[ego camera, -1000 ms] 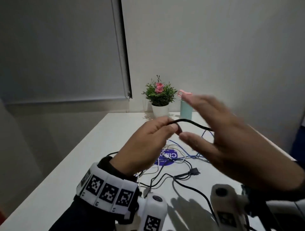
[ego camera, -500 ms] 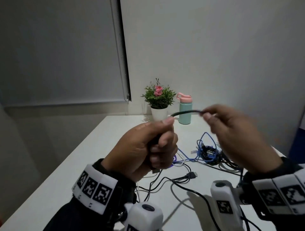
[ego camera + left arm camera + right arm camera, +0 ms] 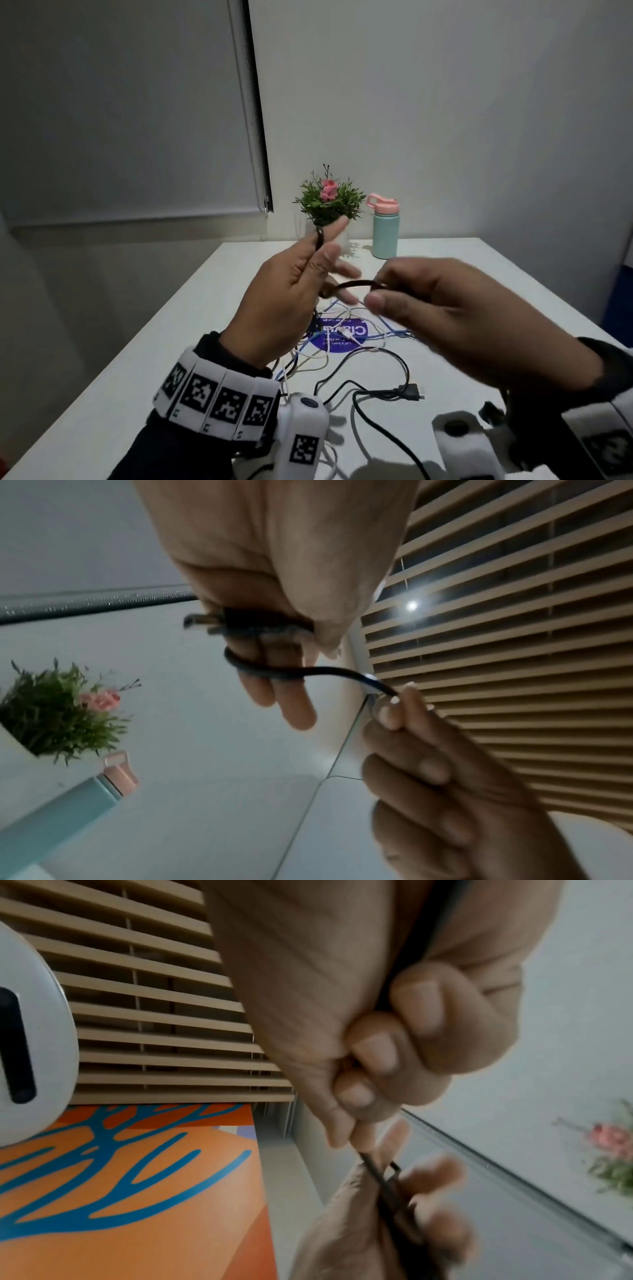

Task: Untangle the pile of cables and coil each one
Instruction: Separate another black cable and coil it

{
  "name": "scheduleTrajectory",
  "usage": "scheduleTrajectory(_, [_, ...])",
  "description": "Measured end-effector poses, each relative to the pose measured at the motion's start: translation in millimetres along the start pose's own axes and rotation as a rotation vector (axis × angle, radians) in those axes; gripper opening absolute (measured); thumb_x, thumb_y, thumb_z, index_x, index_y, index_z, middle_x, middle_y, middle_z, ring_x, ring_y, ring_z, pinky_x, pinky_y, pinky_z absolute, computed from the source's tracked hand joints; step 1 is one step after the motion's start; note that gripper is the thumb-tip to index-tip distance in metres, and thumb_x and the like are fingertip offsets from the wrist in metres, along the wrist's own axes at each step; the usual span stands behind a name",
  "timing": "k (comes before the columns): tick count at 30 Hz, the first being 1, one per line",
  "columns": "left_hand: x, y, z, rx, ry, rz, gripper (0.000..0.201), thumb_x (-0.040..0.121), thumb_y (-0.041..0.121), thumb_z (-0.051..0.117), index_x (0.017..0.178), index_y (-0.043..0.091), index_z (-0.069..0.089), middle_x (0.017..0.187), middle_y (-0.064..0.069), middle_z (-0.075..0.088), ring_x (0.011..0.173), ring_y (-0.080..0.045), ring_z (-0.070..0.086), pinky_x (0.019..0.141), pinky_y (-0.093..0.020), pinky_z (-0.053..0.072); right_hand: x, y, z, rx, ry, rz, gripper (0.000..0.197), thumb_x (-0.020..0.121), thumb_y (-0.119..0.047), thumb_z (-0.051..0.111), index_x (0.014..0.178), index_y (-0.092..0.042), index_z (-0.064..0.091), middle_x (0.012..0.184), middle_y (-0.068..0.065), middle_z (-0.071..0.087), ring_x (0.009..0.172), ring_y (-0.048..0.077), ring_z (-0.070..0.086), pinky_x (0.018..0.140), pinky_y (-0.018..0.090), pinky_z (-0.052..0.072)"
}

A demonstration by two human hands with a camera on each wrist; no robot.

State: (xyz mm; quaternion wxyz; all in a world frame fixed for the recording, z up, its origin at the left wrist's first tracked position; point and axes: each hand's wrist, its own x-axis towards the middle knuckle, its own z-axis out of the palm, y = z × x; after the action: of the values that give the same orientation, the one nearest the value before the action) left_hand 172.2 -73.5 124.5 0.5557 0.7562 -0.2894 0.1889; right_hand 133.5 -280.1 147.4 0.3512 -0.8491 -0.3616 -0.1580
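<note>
My left hand (image 3: pixel 325 260) is raised above the table, thumb up. It pins the plug end of a black cable (image 3: pixel 356 283) against its fingers. In the left wrist view the plug (image 3: pixel 205 622) sticks out under the thumb and the black cable (image 3: pixel 329 672) loops round two straight fingers. My right hand (image 3: pixel 380 289) pinches the same cable just right of the left hand, between thumb and forefinger. The right wrist view shows this cable (image 3: pixel 377 1172) leaving the right hand's pinch and the rest running back across the palm. A tangled pile of blue, white and black cables (image 3: pixel 346 346) lies on the table below.
The white table (image 3: pixel 164 359) carries a purple round sticker (image 3: pixel 342 337) under the pile, and a black plug (image 3: pixel 409 394) lies near me. A potted plant (image 3: pixel 327 202) and a teal bottle with a pink lid (image 3: pixel 385 229) stand at the far edge by the wall.
The left hand has gone from a fist to straighter fingers with the thumb up. The right hand has dropped lower and carried the black cable round the left fingers.
</note>
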Motion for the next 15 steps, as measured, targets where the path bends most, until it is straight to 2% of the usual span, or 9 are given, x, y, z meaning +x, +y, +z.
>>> scheduleTrajectory(2, [-3.9,7.0,2.0,-0.008,-0.163,-0.082,0.036,0.105,0.042,0.039,0.128,0.03,0.064,0.074,0.001,0.071,0.058,-0.012,0.066,0.059,-0.021,0.05,1.0,3.6,-5.0,0.041,0.136,-0.015,0.027,0.087,-0.049,0.056,0.075,-0.025,0.058,0.055,-0.012,0.051,0.05,0.005,0.043,0.047,0.015,0.031])
scheduleTrajectory(4, [-7.1,15.8,8.2,-0.116,-0.305,-0.162,0.043,0.107,0.044,0.036,0.094,0.024,0.071,0.057,0.003,0.057,0.047,-0.009,0.047,0.05,-0.021,0.038,2.3,7.7,-6.7,0.024,0.215,-0.038,0.023,0.089,-0.046,0.061,0.076,-0.027,0.061,0.058,-0.012,0.056,0.053,0.006,0.046,0.05,0.017,0.034])
scheduleTrajectory(6, [-8.8,22.5,10.9,-0.401,-0.393,-0.266,0.05,0.104,0.044,0.039,0.079,0.012,0.068,0.049,0.002,0.044,0.042,-0.009,0.034,0.045,-0.022,0.027,4.3,10.9,-3.9,0.023,0.275,-0.058,0.029,0.089,-0.052,0.062,0.08,-0.025,0.061,0.062,-0.008,0.057,0.055,0.006,0.045,0.051,0.02,0.037])
scheduleTrajectory(8, [-9.3,30.9,10.4,-0.733,-0.444,-0.285,0.044,0.1,0.04,0.043,0.075,0.009,0.063,0.047,0.004,0.041,0.039,-0.007,0.027,0.042,-0.024,0.021,6.5,16.0,0.8,-0.008,0.335,-0.054,0.031,0.09,-0.054,0.057,0.082,-0.023,0.058,0.062,-0.006,0.054,0.056,0.007,0.043,0.051,0.015,0.034])
scheduleTrajectory(10, [-8.9,38.0,8.0,-1.003,-0.462,-0.199,0.036,0.101,0.03,0.041,0.082,0.009,0.064,0.053,0.005,0.051,0.036,-0.005,0.027,0.041,-0.022,0.027,8.4,24.5,8.1,-0.064,0.339,0.005,0.021,0.096,-0.044,0.055,0.084,-0.026,0.056,0.066,-0.012,0.055,0.059,0.006,0.049,0.053,0.011,0.035])
scheduleTrajectory(12, [-6.1,44.5,0.7,-1.198,-0.389,-0.098,0.036,0.102,0.025,0.038,0.105,0.003,0.066,0.072,0.0,0.069,0.036,-0.004,0.039,0.044,-0.018,0.04,11.5,33.4,17.7,-0.061,0.262,0.087,0.008,0.098,-0.035,0.054,0.091,-0.031,0.054,0.072,-0.02,0.058,0.066,0.003,0.054,0.057,0.011,0.04])
scheduleTrajectory(14, [-2.0,47.6,-7.3,-1.352,-0.255,-0.048,0.04,0.104,0.023,0.037,0.125,-0.002,0.059,0.099,-0.008,0.076,0.05,-0.004,0.061,0.056,-0.02,0.054,10.5,39.7,24.1,-0.045,0.148,0.153,0.003,0.097,-0.035,0.052,0.099,-0.035,0.051,0.074,-0.017,0.058,0.065,0.003,0.054,0.057,0.014,0.041])
scheduleTrajectory(15, [-0.2,46.7,-12.4,-1.404,-0.182,-0.023,0.041,0.106,0.024,0.036,0.127,-0.004,0.058,0.108,-0.012,0.075,0.063,-0.006,0.07,0.065,-0.024,0.058,9.2,41.0,27.3,-0.055,0.08,0.173,0.007,0.098,-0.038,0.051,0.103,-0.037,0.048,0.073,-0.013,0.057,0.063,0.003,0.053,0.056,0.015,0.04])
